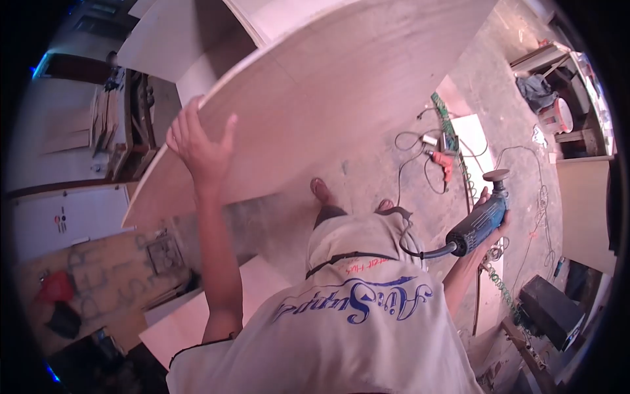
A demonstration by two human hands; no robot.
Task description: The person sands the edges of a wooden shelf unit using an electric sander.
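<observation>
A large wooden panel with a curved edge stands tilted in front of me. Across its left edge lies my left hand, fingers over the rim and thumb apart on the broad face. My right hand is wrapped round a blue angle grinder, held out to my right side. The grinder's round brown disc points up, clear of the panel. Its dark cord loops back towards my waist.
On the floor lie an orange-red drill, coiled green hose and several loose cables. A white-and-red bucket sits by the right-hand shelving. A dark box is at lower right. More boards stand behind the panel.
</observation>
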